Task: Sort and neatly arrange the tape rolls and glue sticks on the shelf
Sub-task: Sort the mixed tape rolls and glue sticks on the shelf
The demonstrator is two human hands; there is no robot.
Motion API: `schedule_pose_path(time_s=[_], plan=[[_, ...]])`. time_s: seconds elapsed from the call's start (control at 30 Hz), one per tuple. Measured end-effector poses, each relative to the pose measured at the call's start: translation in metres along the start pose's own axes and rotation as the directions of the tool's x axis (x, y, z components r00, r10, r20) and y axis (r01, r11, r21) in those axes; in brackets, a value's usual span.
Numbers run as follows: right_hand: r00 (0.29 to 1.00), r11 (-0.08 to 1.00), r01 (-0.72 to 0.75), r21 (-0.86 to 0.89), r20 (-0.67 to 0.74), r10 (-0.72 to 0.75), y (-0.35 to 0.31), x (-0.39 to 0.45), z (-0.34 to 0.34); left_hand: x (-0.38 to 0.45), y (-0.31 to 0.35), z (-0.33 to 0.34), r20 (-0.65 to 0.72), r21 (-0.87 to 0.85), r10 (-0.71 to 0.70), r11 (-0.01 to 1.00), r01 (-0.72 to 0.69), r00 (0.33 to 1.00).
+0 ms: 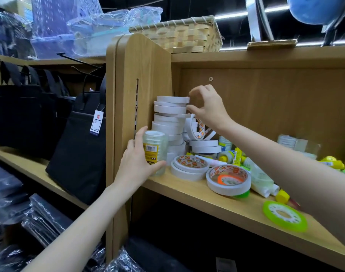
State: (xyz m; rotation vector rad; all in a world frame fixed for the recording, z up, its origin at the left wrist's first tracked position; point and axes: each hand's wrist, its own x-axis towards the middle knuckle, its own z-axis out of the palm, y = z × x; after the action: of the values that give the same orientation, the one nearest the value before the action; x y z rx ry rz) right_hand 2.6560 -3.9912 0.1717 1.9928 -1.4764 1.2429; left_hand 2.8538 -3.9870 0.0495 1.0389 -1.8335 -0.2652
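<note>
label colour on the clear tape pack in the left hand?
Yellow, with a white barcode patch, on the clear tape pack held by the left hand; head view.

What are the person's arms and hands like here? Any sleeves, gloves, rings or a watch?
Both arms come in bare from the bottom of the picture: no sleeve shows on either forearm as far as the frame reaches. The left hand and right hand wear no gloves. No ring, watch or bracelet shows on the fingers or wrists in view. No markings or cables anywhere on them.

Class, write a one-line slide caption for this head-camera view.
Left hand holds a clear tape pack while the right hand steadies the white tape stack.
</note>
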Motion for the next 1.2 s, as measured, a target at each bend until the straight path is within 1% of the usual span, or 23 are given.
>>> schedule_pose_path(time_s=[0.03,0.07,0.1,0.13,0.17,0.2,0.23,0.3,0.37,0.47,0.53,0.57,0.63,0.67,0.7,0.77,0.8,0.87,0.9,0.97,1.03,1.1,1.2], plan=[[1.0,0.998,-0.004,-0.058,0.022,0.006,0.005,-0.008,-0.005,0.0,0.0,0.0,-0.006,-0.002,0.002,1.0,-0.002,1.0],[0.996,0.993,-0.011,-0.12,0.088,0.022,0.01,-0.017,-0.012,0.0,-0.001,0.0,-0.01,-0.004,0.004,1.0,-0.004,1.0],[0.977,0.981,-0.02,-0.191,0.205,0.059,0.015,-0.026,-0.017,0.0,-0.001,0.001,-0.012,-0.01,0.002,1.0,-0.002,1.0],[0.926,0.962,-0.021,-0.271,0.357,0.121,0.02,-0.035,-0.021,0.0,-0.001,0.001,-0.012,-0.016,-0.002,1.0,0.002,1.0],[0.841,0.937,-0.013,-0.348,0.503,0.199,0.024,-0.043,-0.022,0.001,-0.001,0.001,-0.008,-0.022,-0.006,1.0,0.006,1.0],[0.751,0.915,-0.006,-0.404,0.602,0.271,0.028,-0.05,-0.023,0.001,0.0,0.002,-0.004,-0.026,-0.007,1.0,0.007,1.0],[0.684,0.898,-0.005,-0.44,0.654,0.324,0.03,-0.056,-0.022,0.001,0.0,0.002,-0.002,-0.028,-0.008,1.0,0.008,1.0],[0.624,0.872,-0.006,-0.49,0.679,0.386,0.033,-0.061,-0.018,0.001,0.0,0.002,-0.005,-0.029,-0.009,1.0,0.009,1.0],[0.615,0.859,-0.027,-0.511,0.669,0.418,0.034,-0.062,-0.013,0.001,0.0,0.003,-0.009,-0.023,-0.012,1.0,0.012,1.0],[0.623,0.876,-0.052,-0.479,0.67,0.403,0.038,-0.062,-0.002,0.0,0.002,0.004,-0.012,-0.016,-0.025,1.0,0.025,1.0],[0.619,0.886,-0.07,-0.459,0.676,0.399,0.04,-0.061,-0.001,-0.003,0.005,0.004,-0.063,0.038,-0.029,0.999,0.032,0.998],[0.614,0.882,-0.065,-0.467,0.678,0.404,0.04,-0.059,-0.003,-0.006,0.007,0.004,-0.139,0.102,0.012,0.995,0.002,0.99],[0.634,0.872,-0.067,-0.485,0.654,0.413,0.043,-0.054,-0.014,-0.01,0.014,0.004,-0.308,0.206,0.211,0.967,-0.152,0.928],[0.657,0.87,-0.075,-0.487,0.632,0.41,0.045,-0.05,-0.021,-0.01,0.019,0.004,-0.352,0.233,0.32,0.94,-0.249,0.88],[0.693,0.871,-0.071,-0.486,0.604,0.394,0.045,-0.046,-0.027,-0.008,0.025,0.006,-0.347,0.244,0.407,0.909,-0.338,0.845],[0.755,0.88,-0.065,-0.471,0.553,0.352,0.045,-0.043,-0.035,-0.004,0.036,0.015,-0.21,0.201,0.501,0.862,-0.465,0.839],[0.76,0.892,-0.066,-0.448,0.556,0.336,0.044,-0.043,-0.035,-0.002,0.04,0.021,-0.101,0.161,0.513,0.854,-0.495,0.852],[0.724,0.926,-0.063,-0.373,0.621,0.299,0.042,-0.044,-0.031,0.0,0.045,0.031,0.129,0.125,0.521,0.835,-0.536,0.843],[0.702,0.944,-0.064,-0.324,0.658,0.274,0.04,-0.046,-0.026,-0.001,0.044,0.035,0.234,0.162,0.512,0.817,-0.553,0.826],[0.662,0.964,-0.049,-0.26,0.714,0.226,0.038,-0.046,-0.011,-0.003,0.038,0.04,0.361,0.268,0.485,0.764,-0.586,0.797],[0.627,0.959,0.041,-0.279,0.755,0.193,0.036,-0.043,0.006,-0.005,0.033,0.038,0.383,0.303,0.491,0.733,-0.609,0.782],[0.591,0.938,0.128,-0.321,0.785,0.188,0.035,-0.04,0.019,-0.004,0.03,0.035,0.381,0.293,0.492,0.738,-0.607,0.783],[0.549,0.915,0.174,-0.365,0.807,0.218,0.037,-0.039,0.023,-0.003,0.023,0.034,0.328,0.298,0.575,0.69,-0.66,0.749]])
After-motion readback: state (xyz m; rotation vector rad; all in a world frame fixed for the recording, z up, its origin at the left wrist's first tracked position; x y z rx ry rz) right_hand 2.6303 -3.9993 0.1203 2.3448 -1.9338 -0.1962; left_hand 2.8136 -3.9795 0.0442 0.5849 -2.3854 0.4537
